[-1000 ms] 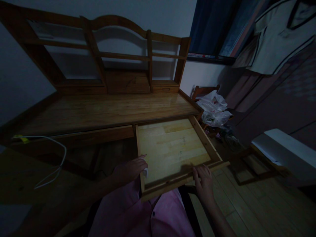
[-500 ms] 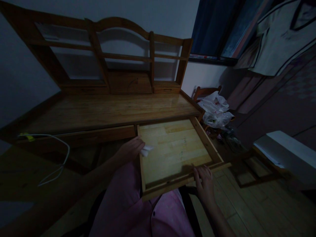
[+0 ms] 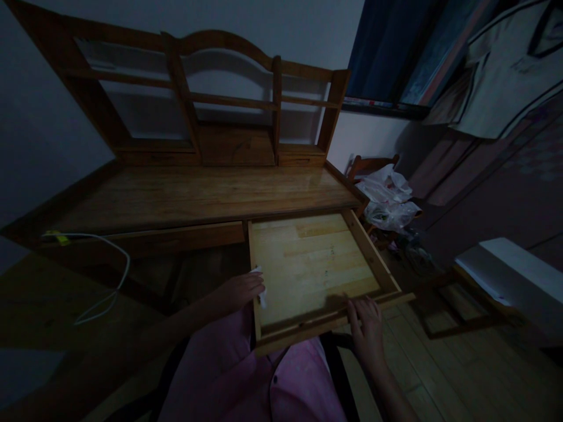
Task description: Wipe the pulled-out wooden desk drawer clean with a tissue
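A wooden drawer [image 3: 303,246] is pulled out of the desk [image 3: 211,190] over my lap, and its pale bottom is bare. My left hand [image 3: 241,291] lies over the drawer's left side wall, closed on a crumpled white tissue [image 3: 263,299]. Part of the tissue hangs down inside the wall, and a bit shows above my fingers. On the front panel, toward its right end, my right hand [image 3: 367,322] is closed over the top edge.
Left of the drawer, a second drawer front [image 3: 189,240] sits nearly closed. A white cable [image 3: 125,266] dangles at the desk's left. Plastic bags [image 3: 389,193] rest on a chair to the right, near a white box-like object [image 3: 519,281]. A shelf unit [image 3: 235,143] stands on the desktop.
My left hand has slid along the drawer's left wall toward me, carrying the tissue. My right hand keeps its place on the front panel. The view has shifted slightly.
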{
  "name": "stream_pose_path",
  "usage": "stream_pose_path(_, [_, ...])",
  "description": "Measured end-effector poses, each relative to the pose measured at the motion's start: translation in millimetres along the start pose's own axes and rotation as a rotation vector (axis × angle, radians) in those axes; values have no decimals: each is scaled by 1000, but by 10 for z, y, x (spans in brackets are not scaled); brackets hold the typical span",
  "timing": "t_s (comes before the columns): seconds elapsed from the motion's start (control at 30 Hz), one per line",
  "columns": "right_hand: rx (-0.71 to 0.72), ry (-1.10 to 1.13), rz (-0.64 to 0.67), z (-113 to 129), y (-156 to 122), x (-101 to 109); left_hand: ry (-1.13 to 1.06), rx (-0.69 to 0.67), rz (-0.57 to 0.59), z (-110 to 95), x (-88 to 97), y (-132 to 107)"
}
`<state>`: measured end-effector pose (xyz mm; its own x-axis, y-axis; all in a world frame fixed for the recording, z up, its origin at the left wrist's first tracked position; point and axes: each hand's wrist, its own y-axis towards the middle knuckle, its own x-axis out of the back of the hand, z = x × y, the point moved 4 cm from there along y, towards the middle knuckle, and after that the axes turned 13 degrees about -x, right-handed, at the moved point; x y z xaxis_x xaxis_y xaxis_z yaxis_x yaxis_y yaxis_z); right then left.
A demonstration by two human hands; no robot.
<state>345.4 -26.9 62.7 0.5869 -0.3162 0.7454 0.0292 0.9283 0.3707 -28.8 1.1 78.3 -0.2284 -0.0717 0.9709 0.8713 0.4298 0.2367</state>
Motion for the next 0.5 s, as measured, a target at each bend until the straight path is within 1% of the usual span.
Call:
stream_pose_path(0.17, [6, 7, -9, -8, 6, -9, -52, 9, 17, -337, -92, 30])
stream_pose_path(0.3, [-2, 7, -7, -19, 0, -15, -135, 30, 29, -562, -117, 76])
stream_pose_path(0.37, [-4, 2, -6, -19, -5, -13, -211, 89, 24, -600, -103, 122])
stream_pose_path(0.43, [-2, 2, -7, -16, -6, -8, -313, 205, 5, -570, -71, 192])
stream_pose_path(0.5, [0, 0, 0, -12, -3, -10, -443, 341, -62, -490, -12, 292])
